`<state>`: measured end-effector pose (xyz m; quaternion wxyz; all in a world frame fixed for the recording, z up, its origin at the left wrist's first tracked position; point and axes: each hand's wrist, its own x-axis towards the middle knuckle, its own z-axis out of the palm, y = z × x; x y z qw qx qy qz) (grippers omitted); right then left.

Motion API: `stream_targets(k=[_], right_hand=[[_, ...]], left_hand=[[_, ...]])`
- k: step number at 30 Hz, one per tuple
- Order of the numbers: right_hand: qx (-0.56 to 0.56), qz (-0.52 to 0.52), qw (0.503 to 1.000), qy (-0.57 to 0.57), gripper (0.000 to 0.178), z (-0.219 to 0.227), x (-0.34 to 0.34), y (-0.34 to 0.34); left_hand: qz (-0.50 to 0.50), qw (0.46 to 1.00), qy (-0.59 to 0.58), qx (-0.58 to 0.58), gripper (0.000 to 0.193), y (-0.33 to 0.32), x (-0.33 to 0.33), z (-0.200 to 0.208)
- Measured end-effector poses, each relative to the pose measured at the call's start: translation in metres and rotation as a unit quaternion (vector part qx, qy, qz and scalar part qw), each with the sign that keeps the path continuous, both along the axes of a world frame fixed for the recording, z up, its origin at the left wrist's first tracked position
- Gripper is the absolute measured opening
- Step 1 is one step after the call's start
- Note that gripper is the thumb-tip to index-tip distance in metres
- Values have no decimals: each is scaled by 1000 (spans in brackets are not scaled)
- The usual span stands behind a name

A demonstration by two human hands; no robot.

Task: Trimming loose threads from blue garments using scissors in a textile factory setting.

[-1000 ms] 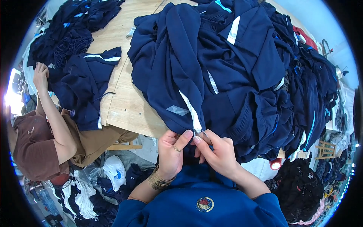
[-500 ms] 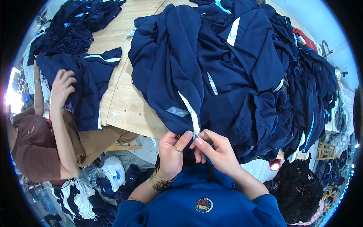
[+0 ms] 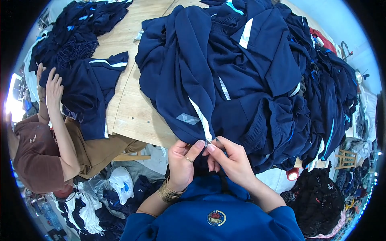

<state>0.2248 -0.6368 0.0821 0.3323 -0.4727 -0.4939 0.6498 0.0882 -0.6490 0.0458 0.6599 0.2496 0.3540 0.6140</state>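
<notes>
My left hand [image 3: 181,160] pinches the hem of a pair of navy shorts [image 3: 189,88] between thumb and forefinger. The hem lies at the lower end of a white side stripe, near a grey printed mark. Close against that hand, my right hand [image 3: 231,160] is closed on small metal thread snips [image 3: 219,143], mostly hidden by the fingers. Their tip meets the hem at the stripe's end. Above both hands, the rest of the shorts lies over a heap of similar navy garments [image 3: 277,124].
A co-worker on the left handles another navy garment [image 3: 90,96] on the wooden table [image 3: 132,108]. More dark clothing [image 3: 96,18] lies at the far left. A white plastic bag [image 3: 120,184] and black garments [image 3: 313,201] are down by the floor; a wooden stool [image 3: 346,158] stands right.
My hands stay almost in place at the hem, and a little more of the snips' blade shows. The co-worker's hands have shifted left and up along their garment.
</notes>
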Motion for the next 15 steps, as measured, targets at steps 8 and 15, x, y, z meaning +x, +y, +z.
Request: stream_targets(k=[8, 15], right_hand=[[0, -8, 1000, -3, 21, 2, 1, 0], [-2, 4, 1000, -19, 24, 3, 2, 0]], left_hand=[[2, 1000, 13, 1, 16, 0, 2, 1], [6, 1000, 16, -4, 14, -2, 4, 1]])
